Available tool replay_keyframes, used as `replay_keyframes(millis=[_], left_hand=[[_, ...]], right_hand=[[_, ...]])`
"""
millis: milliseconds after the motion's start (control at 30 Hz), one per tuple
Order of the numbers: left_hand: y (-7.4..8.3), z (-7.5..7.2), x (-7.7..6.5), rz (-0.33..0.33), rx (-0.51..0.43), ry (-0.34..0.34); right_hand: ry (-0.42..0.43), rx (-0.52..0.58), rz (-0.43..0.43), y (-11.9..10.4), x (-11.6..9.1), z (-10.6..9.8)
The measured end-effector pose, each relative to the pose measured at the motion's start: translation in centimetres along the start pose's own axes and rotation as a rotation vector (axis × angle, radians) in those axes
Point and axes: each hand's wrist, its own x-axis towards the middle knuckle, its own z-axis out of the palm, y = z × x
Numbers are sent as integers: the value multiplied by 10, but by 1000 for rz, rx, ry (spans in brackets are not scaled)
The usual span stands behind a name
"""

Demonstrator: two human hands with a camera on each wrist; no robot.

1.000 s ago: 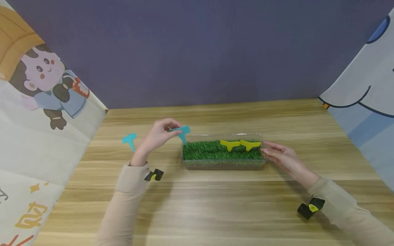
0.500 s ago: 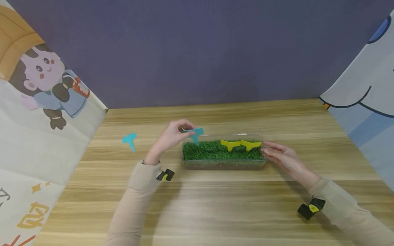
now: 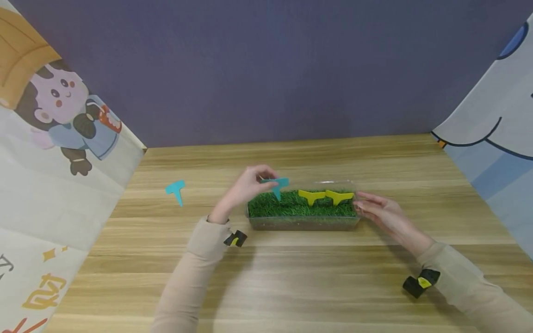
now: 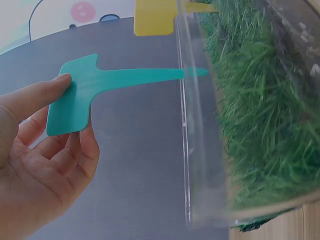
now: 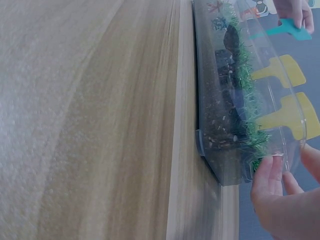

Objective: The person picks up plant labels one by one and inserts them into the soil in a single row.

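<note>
In the head view, we see the left hand [image 3: 245,187] pinching one arm of a blue marker [image 3: 281,182] between thumb and fingers, its stem pointing down over the left part of the clear box [image 3: 306,224]. The right hand [image 3: 385,215], its fingers loosely extended and slightly apart, touches the box's right end. Green grass [image 3: 268,206] fills the box, and in its right half stand the inner yellow marker [image 3: 311,198] and the outer yellow marker [image 3: 339,197]. We find the spare blue marker [image 3: 176,189] lying left of the box on the wooden table [image 3: 291,282]; the left hand hides part of the box's rear rim. In the left wrist view, the thumb presses the broad head from one side, with fingers behind it; we see the stem's tip through the box's clear wall, near the grass, but cannot tell whether they touch. In the right wrist view, thumb and fingers meet the box's end, apart from each other, and dark filling [image 5: 220,112] shows through the wall below the grass.
</note>
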Motion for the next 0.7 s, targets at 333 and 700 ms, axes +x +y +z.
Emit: replay_keyframes(millis=[333, 700], left_hand=[[1, 11, 5, 27, 38, -15], [0, 19, 8, 32, 59, -51]], right_hand=[[-12, 2, -7, 1, 0, -1], [-13, 17, -18, 2, 0, -1]])
